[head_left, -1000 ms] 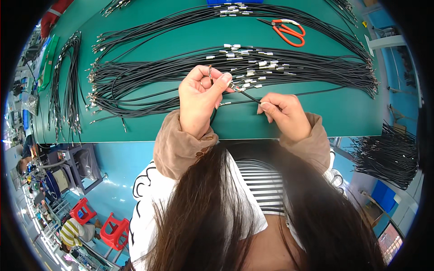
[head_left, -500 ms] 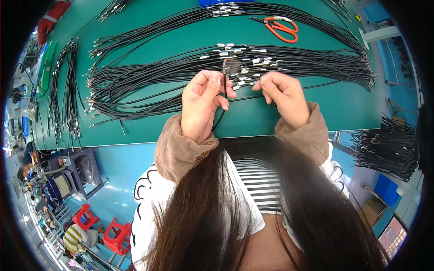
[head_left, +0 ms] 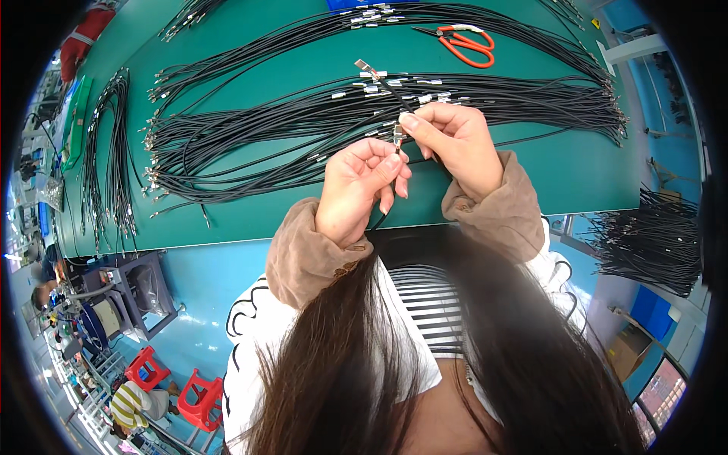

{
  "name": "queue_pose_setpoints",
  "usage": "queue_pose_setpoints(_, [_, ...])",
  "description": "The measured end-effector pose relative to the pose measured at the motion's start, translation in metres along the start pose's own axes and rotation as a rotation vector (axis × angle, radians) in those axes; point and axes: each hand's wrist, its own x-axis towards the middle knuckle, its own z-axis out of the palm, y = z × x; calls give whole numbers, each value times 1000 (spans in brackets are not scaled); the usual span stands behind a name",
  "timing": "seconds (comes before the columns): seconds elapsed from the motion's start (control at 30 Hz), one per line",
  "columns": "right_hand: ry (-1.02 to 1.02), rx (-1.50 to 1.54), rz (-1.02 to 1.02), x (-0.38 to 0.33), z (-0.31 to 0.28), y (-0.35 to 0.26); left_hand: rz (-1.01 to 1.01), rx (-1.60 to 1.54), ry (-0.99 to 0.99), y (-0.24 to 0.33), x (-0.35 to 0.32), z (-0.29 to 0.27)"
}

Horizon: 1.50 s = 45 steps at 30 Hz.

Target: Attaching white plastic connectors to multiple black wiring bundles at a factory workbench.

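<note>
My left hand [head_left: 355, 180] pinches a thin black cable just below its metal connector [head_left: 398, 136], where short coloured wires show. Close beside it, my right hand [head_left: 462, 148] has thumb and forefinger closed on a second length of black cable [head_left: 392, 91]. That length slants up and left from the fingertips and ends in a flat silvery connector [head_left: 364, 66]. Whether the two lengths belong to one cable is hidden by the fingers. Beneath both hands lies a wide bundle of black cables [head_left: 250, 136] with white-silver pieces around the middle.
Red-handled cutters [head_left: 469, 47] lie beyond the bundle on the green table [head_left: 227, 221]. A second cable bundle [head_left: 265, 47] stretches along the far side, and a third [head_left: 106, 152] hangs at left. More cables [head_left: 648, 246] are piled off the right edge. Red stools [head_left: 201, 400] stand lower left.
My right hand has come left and up beside the left one, and cable with a connector now sticks out from its fingers. My left hand has shifted slightly right and down.
</note>
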Motion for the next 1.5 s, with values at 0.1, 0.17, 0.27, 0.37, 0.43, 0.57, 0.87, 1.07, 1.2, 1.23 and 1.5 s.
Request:
queue_pose_setpoints(0.1, [12, 0, 29, 1, 1, 2, -12, 0, -10, 0, -1, 0])
queue_pose_setpoints(0.17, [6, 8, 36, 1, 1, 0, -18, -3, -20, 0, -1, -1])
queue_pose_setpoints(0.27, [0, 12, 47, 0, 1, -1, -30, -7, -18, -1, -1, 0])
queue_pose_setpoints(0.37, [-9, 5, 56, -1, 1, -2, -32, -1, -10, 1, -3, 2])
queue_pose_setpoints(0.43, [-7, -5, 59, -2, 0, -1, -34, -5, -17, -1, -2, 1])
queue_pose_setpoints(0.57, [-9, -211, -115, -4, -19, 0, 44, 114, 36, 14, -5, -9])
queue_pose_setpoints(0.87, [709, 121, -439, -54, -271, -154, 698, 172, 288, 218, -75, -153])
queue_pose_setpoints(1.07, [577, 336, -484, -53, -373, -145, 654, -160, 123, 250, -73, -265])
queue_pose_setpoints(1.2, [486, 460, -339, -5, -411, -88, 681, -368, 324, 234, -20, -301])
queue_pose_setpoints(1.23, [580, 499, -285, 8, -402, -76, 712, -364, 447, 224, -8, -270])
queue_pose_setpoints(1.5, [486, -60, 55, -24, -228, -56, 431, 868, 448, 136, -17, -115])
